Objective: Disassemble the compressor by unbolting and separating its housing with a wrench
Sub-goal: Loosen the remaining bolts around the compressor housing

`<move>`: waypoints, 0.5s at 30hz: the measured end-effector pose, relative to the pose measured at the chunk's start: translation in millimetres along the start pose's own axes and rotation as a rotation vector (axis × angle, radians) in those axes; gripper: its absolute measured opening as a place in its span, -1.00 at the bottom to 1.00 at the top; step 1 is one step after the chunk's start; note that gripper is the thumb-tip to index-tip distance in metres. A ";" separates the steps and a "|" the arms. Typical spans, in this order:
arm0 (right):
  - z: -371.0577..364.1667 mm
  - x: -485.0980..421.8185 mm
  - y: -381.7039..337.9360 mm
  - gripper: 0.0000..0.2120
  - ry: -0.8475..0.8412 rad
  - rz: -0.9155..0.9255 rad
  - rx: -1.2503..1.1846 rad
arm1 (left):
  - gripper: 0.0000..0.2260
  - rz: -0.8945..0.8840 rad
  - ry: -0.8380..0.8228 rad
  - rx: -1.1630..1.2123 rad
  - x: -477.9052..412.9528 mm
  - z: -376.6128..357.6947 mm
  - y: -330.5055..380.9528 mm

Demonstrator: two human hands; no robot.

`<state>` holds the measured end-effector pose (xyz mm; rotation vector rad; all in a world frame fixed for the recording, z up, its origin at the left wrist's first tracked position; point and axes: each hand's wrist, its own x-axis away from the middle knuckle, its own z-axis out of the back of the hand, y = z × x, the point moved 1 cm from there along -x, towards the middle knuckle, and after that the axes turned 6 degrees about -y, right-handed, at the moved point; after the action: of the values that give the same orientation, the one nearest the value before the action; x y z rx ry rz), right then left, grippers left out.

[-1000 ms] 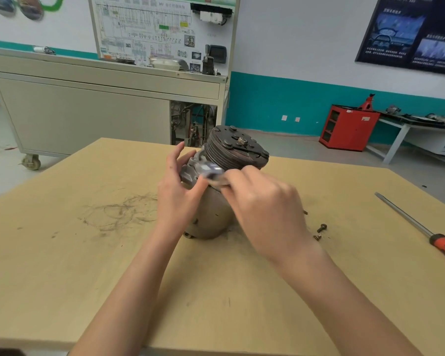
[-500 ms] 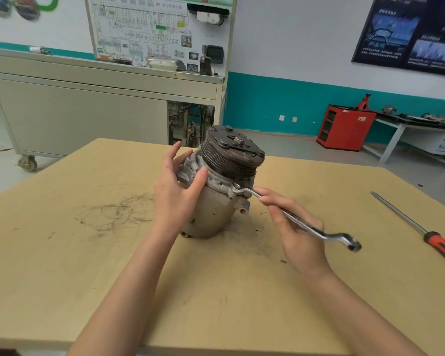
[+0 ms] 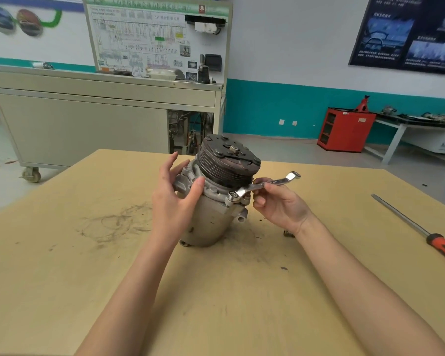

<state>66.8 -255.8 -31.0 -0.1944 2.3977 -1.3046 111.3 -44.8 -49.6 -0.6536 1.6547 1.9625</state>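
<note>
The grey metal compressor [image 3: 211,217] stands tilted on the tan table [image 3: 62,253], its dark ribbed pulley [image 3: 229,163] facing up and away. My left hand [image 3: 175,201] braces the housing's left side, thumb on the flange, fingers spread. A silver ring wrench [image 3: 265,185] has one end seated on a bolt at the front right of the flange, its handle pointing right and away. My right hand [image 3: 278,204] pinches the wrench's shaft between thumb and fingers.
A long screwdriver [image 3: 419,231] with a red and black handle lies at the table's right. A loose bolt [image 3: 288,233] peeks out behind my right wrist. A grey wheeled cabinet [image 3: 88,119] and a red cabinet [image 3: 344,129] stand beyond the table.
The wrench handle has swung from pointing toward me and to the right round to pointing away to the right, my right hand following it. My left hand has stayed on the housing.
</note>
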 end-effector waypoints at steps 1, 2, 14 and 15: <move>-1.2 2.1 -2.1 -0.70 0.020 0.023 0.010 | -0.47 0.001 -0.003 0.001 0.0 0.1 0.1; -3.8 5.0 -5.7 -0.72 0.048 0.058 0.021 | -0.47 0.001 -0.006 0.002 0.0 0.3 0.2; -110.3 33.1 -13.7 -0.69 0.423 0.861 1.896 | -0.47 -0.006 -0.009 -0.016 -0.2 0.6 0.5; -114.2 32.4 -7.7 -0.66 0.417 0.886 1.996 | -0.47 -0.010 -0.007 -0.025 -0.2 0.8 0.3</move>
<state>-10.0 -181.7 21.6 1.4682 0.1805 -2.3830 111.2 -44.1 -49.2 -0.6621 1.6220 1.9789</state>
